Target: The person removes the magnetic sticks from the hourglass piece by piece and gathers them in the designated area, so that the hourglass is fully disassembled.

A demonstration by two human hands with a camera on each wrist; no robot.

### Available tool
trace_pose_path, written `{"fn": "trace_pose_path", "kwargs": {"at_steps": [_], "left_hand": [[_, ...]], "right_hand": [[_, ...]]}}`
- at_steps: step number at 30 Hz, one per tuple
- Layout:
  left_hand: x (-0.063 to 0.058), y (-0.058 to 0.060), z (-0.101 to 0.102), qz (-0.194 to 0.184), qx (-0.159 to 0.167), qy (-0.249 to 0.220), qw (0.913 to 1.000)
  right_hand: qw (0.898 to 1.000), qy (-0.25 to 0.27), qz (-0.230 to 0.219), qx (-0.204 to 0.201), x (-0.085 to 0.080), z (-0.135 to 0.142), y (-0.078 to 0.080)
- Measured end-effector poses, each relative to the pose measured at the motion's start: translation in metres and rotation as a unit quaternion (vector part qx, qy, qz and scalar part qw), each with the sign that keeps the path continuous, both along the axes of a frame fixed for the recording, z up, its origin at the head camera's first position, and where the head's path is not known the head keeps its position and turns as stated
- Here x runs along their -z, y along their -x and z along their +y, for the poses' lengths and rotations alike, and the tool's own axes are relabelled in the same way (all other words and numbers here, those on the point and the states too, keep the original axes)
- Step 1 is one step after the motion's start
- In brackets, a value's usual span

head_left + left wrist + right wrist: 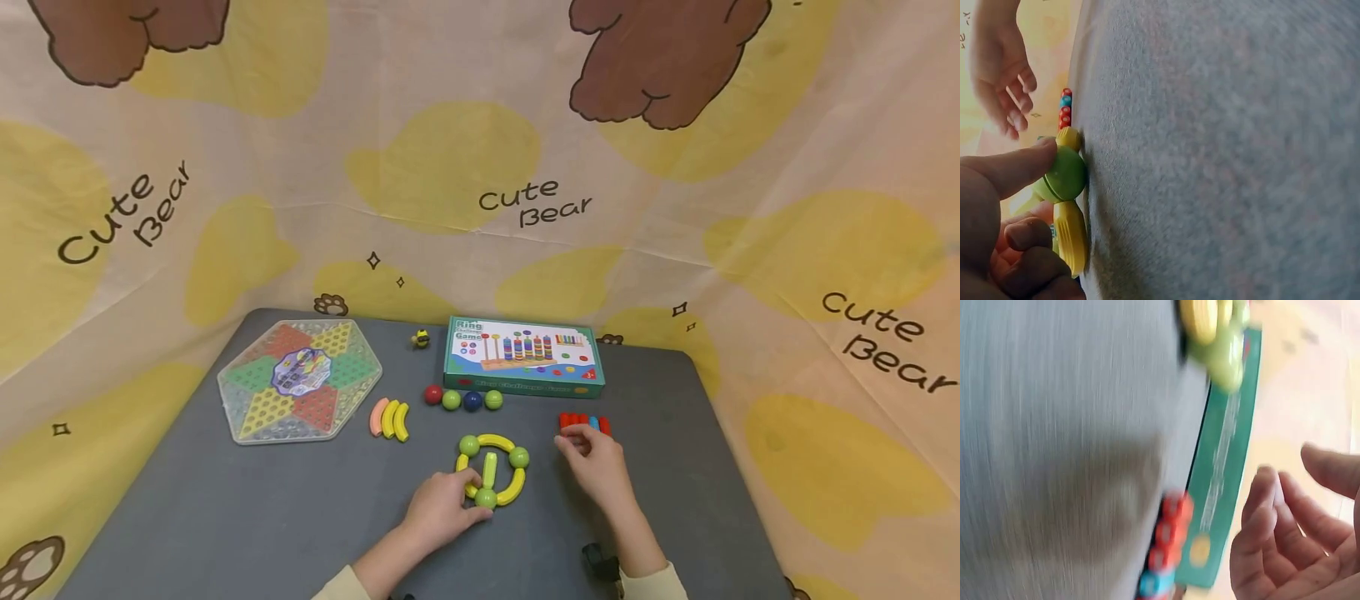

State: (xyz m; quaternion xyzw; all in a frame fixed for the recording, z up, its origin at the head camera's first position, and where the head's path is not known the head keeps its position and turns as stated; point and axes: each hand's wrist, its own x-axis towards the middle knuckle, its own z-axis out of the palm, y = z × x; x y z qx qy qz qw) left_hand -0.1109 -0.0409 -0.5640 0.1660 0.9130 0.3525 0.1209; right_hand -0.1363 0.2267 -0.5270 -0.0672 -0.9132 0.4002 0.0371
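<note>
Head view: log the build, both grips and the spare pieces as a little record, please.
Build: ring of curved yellow pieces and round green balls, straight yellow-green stick inside
Left grip: holds the ring's nearest green ball
Right grip: holds nothing, near the row of red and blue rods
Spare balls: one red, two green, one dark blue, in a row
Spare curves: one pink, two yellow

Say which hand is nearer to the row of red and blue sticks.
Right. The right hand hangs close by the sticks without gripping them, while the left hand is farther off to the left, holding a green ball of the yellow ring.
</note>
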Motion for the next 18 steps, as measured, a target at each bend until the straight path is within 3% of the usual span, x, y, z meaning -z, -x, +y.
{"fn": "trace_pose_path", "kwargs": {"at_steps": [10,18], "left_hand": [[0.005,-0.002,0.000,-0.007,-0.028,-0.043,0.9986],[0.007,0.007,-0.010,-0.009,-0.006,-0.070,0.9975]], "right_hand": [[0.989,0.080,-0.050,-0.111,0.012,-0.053,-0.009],[0.984,0.102,-0.063,-0.129,0.019,-0.076,-0.010]]}}
